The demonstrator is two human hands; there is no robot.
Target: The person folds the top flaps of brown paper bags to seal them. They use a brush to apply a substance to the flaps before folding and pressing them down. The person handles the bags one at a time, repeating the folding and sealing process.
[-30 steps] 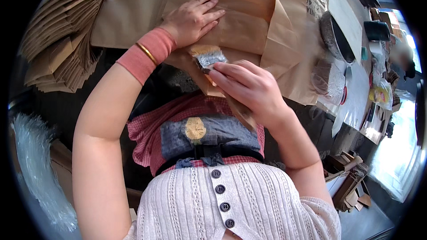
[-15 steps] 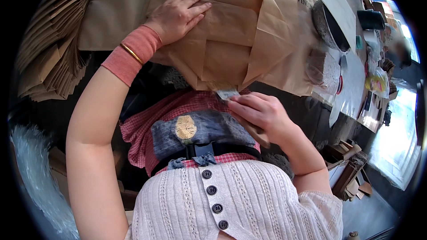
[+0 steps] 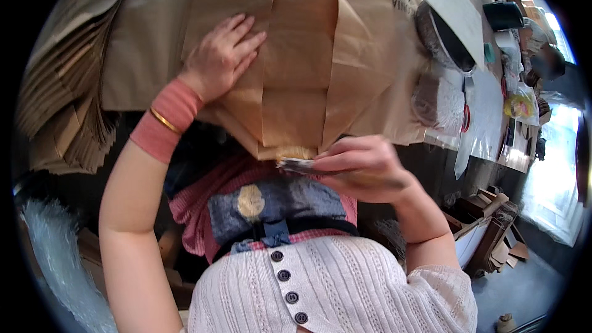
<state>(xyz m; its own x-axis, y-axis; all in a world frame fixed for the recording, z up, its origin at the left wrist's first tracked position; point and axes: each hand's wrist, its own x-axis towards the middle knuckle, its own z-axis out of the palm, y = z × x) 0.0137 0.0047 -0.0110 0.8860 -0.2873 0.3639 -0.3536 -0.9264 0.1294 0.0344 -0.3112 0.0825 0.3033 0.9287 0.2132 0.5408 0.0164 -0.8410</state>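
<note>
A large brown paper bag [image 3: 296,65] lies before me, its near end folded out into flaps around a central panel. My left hand [image 3: 223,55] rests palm down on the left side of the paper, fingers stretched out and slightly apart. At the bag's near edge, my right hand [image 3: 365,163] grips a flat brush [image 3: 297,164]. Its pale bristles touch the paper edge, and a metal band shows beside my fingertips. The hand partly covers the handle, which is blurred by motion.
Layered brown paper [image 3: 65,102] hangs in a thick stack at the left. Right of the bag are a dark, curved basin [image 3: 447,37], a plastic-wrapped bundle [image 3: 438,98] and a red-handled tool [image 3: 466,118]. Clear plastic film [image 3: 65,265] lies lower left; cardboard scraps [image 3: 493,228] sit lower right.
The brush in my right hand has turned more sideways and shifted along the bag's near edge. My left hand stays flat on the paper. The whole view has shifted slightly.
</note>
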